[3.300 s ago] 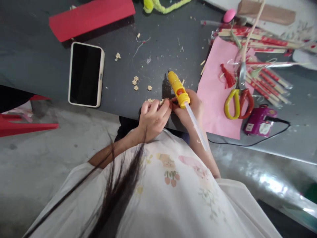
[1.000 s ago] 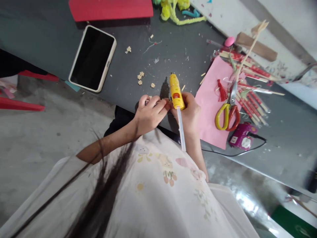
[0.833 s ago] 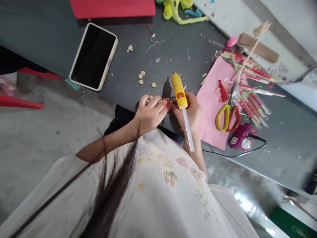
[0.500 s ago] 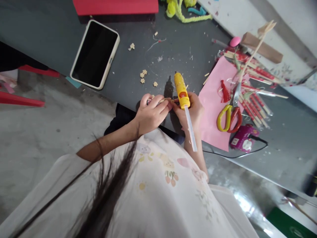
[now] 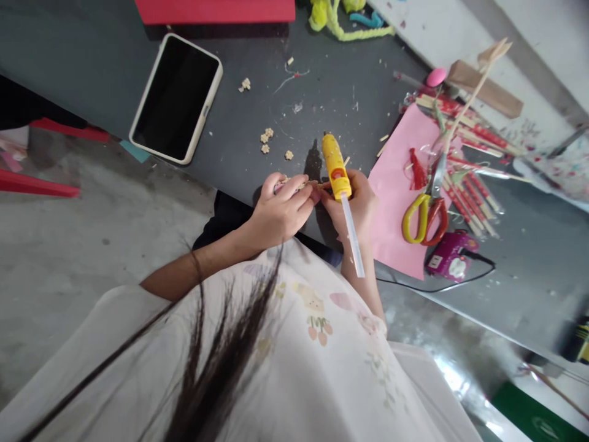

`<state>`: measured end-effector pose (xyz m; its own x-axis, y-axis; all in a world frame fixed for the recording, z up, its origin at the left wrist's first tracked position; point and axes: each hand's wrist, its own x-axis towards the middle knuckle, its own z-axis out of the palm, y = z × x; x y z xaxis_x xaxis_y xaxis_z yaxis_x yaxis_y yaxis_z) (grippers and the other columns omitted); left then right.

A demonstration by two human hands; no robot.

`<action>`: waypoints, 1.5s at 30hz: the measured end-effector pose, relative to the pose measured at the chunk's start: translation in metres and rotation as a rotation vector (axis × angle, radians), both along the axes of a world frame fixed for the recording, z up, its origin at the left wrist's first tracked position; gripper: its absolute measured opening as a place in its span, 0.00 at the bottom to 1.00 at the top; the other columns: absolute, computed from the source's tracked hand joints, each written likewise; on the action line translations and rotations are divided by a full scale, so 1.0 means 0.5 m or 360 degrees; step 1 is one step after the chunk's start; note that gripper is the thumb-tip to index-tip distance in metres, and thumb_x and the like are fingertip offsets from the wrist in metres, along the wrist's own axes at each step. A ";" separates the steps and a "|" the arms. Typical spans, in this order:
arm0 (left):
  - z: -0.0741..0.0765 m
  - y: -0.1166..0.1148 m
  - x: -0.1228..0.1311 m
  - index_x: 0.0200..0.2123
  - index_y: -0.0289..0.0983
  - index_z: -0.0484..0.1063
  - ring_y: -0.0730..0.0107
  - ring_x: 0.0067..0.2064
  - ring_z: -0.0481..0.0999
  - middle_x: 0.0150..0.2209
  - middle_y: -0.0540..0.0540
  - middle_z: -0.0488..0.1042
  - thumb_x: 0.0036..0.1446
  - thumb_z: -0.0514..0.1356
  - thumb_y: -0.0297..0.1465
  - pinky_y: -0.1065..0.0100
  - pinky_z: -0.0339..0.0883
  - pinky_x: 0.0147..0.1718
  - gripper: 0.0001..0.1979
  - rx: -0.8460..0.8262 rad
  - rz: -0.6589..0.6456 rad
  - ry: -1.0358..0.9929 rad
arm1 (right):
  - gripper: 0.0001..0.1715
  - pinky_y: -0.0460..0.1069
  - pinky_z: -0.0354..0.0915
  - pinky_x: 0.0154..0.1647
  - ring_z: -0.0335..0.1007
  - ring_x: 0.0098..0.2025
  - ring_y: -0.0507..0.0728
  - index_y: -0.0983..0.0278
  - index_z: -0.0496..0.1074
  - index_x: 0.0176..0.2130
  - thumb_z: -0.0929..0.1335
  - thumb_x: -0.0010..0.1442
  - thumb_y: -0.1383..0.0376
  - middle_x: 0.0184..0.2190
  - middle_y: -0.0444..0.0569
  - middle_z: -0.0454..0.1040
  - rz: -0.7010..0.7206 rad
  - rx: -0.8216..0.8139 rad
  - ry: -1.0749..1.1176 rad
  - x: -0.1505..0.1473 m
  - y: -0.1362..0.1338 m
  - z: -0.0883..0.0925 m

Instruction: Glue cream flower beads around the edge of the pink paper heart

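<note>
My left hand is closed around a narrow craft piece with small pale flower-like bits along it. Its fingers hide most of the piece. My right hand grips a yellow hot glue gun, its nozzle pointing away from me and a clear glue stick jutting from its back. The right fingertips meet the end of the craft piece beside the left fingers. Just beyond my hands, several small pale flower pieces lie on the dark grey table.
A phone in a pale case lies left. On the right are a pink sheet, scissors, red-and-white wrapped sticks and a purple box with a black cable. A red box and yellow braid sit at the back.
Both hands keep nearly the same pose and hold. The view has shifted very slightly, and the strand of hair in front has swung a little to the right.
</note>
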<state>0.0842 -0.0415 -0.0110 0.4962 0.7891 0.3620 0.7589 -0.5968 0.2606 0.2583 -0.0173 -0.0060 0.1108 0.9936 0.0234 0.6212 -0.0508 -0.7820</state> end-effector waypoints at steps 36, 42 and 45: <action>-0.006 -0.037 -0.049 0.41 0.35 0.74 0.67 0.37 0.74 0.40 0.47 0.81 0.63 0.52 0.25 0.64 0.64 0.35 0.11 0.0387 -0.0254 -0.0106 | 0.18 0.52 0.70 0.42 0.76 0.37 0.56 0.58 0.70 0.44 0.72 0.53 0.63 0.38 0.45 0.80 0.0026 0.0001 0.0039 0.003 0.002 -0.008; -0.004 -0.028 -0.047 0.39 0.35 0.76 0.66 0.37 0.73 0.39 0.45 0.81 0.64 0.51 0.25 0.62 0.63 0.36 0.13 0.0299 -0.0246 -0.0109 | 0.18 0.53 0.70 0.41 0.75 0.36 0.56 0.58 0.71 0.44 0.72 0.52 0.62 0.37 0.44 0.79 -0.0002 -0.0050 0.0035 0.001 0.004 -0.008; -0.003 -0.023 -0.049 0.39 0.36 0.77 0.66 0.36 0.73 0.39 0.46 0.81 0.64 0.51 0.26 0.63 0.63 0.35 0.13 0.0341 -0.0280 -0.0068 | 0.18 0.54 0.70 0.42 0.75 0.36 0.57 0.58 0.71 0.44 0.72 0.52 0.61 0.36 0.44 0.79 -0.0002 -0.0072 0.0043 0.000 0.005 -0.010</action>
<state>0.0600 -0.0531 -0.0125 0.5995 0.5956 0.5347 0.6301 -0.7631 0.1436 0.2584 -0.0146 -0.0108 0.1118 0.9934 -0.0242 0.6000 -0.0869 -0.7953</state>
